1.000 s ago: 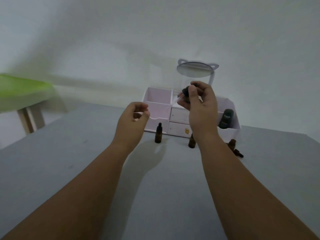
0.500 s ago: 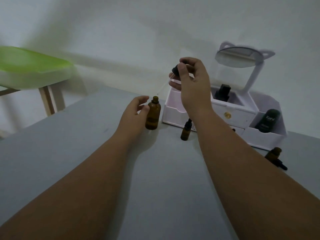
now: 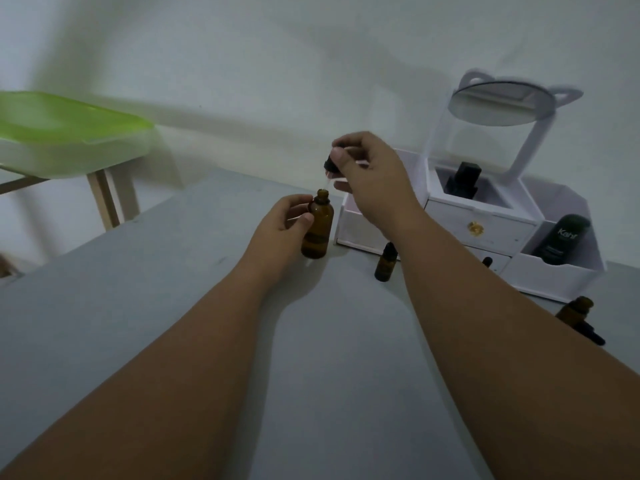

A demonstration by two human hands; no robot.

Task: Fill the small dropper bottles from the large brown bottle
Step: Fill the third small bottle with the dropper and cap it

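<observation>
The large brown bottle (image 3: 318, 227) stands uncapped on the grey table (image 3: 145, 306), and my left hand (image 3: 277, 225) grips its left side. My right hand (image 3: 372, 174) pinches a black dropper cap (image 3: 329, 163) just above the bottle's mouth, its glass tube pointing down at the opening. A small capped dropper bottle (image 3: 385, 263) stands to the right of the big one. Another small brown bottle (image 3: 576, 308) sits open at the far right with a loose black dropper (image 3: 590, 333) lying beside it. A third small bottle (image 3: 487, 261) peeks out behind my right forearm.
A white cosmetic organiser (image 3: 485, 230) with drawers and a round cat-ear mirror (image 3: 498, 103) stands at the back right, holding a dark tube (image 3: 561, 239) and a black bottle (image 3: 462, 180). A green-topped stool (image 3: 69, 133) stands beyond the table's left edge.
My view swung left, then steadied. My left hand took hold of the large brown bottle, and my right hand lowered the dropper from high over the organiser to the bottle's mouth.
</observation>
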